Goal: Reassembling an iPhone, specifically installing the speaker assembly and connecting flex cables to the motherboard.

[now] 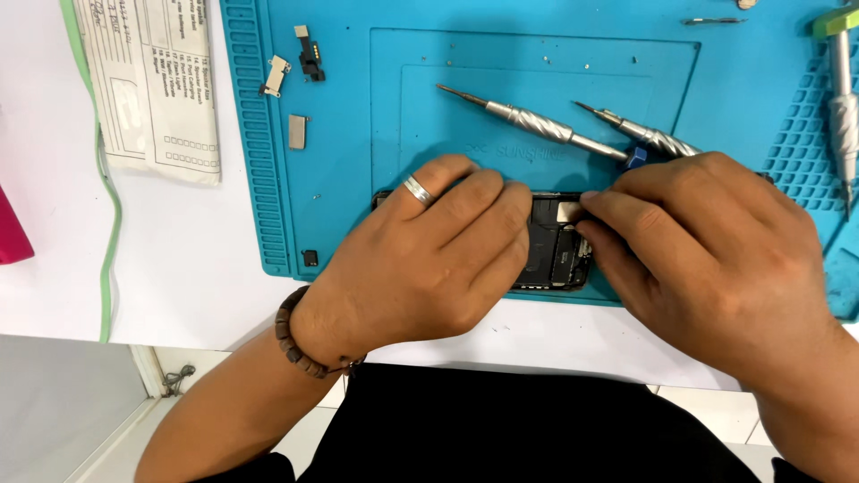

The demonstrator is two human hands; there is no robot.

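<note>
An opened phone (553,255) with dark inner parts lies on the blue work mat (340,215) near the table's front edge. My left hand (429,259), with a silver ring and a bead bracelet, lies flat over the phone's left part and holds it down. My right hand (707,250) pinches a small silver metal plate (567,211) at the phone's top edge with its fingertips. Most of the phone is hidden under both hands.
Two silver screwdrivers (528,121) (649,136) lie on the mat behind the hands; a third one (841,107) stands at the right edge. Small metal parts (297,131) lie at the mat's left. A printed paper sheet (152,80) rests on the white table.
</note>
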